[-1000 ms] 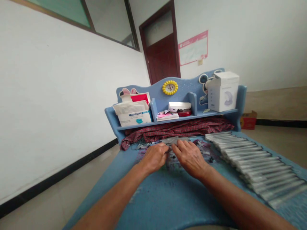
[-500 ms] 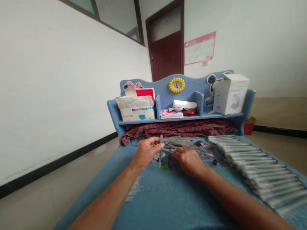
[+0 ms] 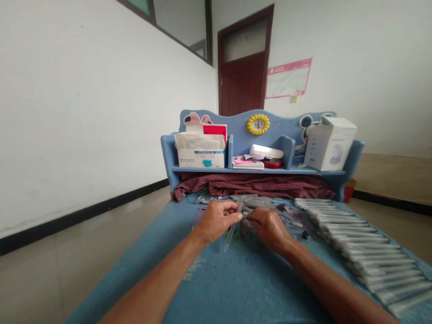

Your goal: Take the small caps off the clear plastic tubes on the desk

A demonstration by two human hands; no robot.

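My left hand (image 3: 219,221) is closed in a pinch around a slim, clear plastic tube (image 3: 231,237), which slants down toward me above the blue desk. Close to the tube's upper part, my right hand (image 3: 268,225) has its thumb and forefinger pressed together; whatever is in them is too small or hidden to name. Behind both hands lies a loose pile of similar clear tubes (image 3: 254,201), partly covered by my fingers. At the right, a long stack of slender pen-like tubes with dark cores (image 3: 364,247) is laid side by side.
The blue desk (image 3: 243,288) carries a shelf with a mask box (image 3: 201,157), a yellow flower clock (image 3: 258,124) and a white box (image 3: 330,145). Checked cloth (image 3: 253,185) is bunched under it. Small pale strips (image 3: 194,269) lie near my left forearm; small black pieces (image 3: 305,235) lie right.
My right hand has come up from the pile to beside the tube in my left hand. The tube has gone from nearly upright to slanted. The camera view has shifted slightly.
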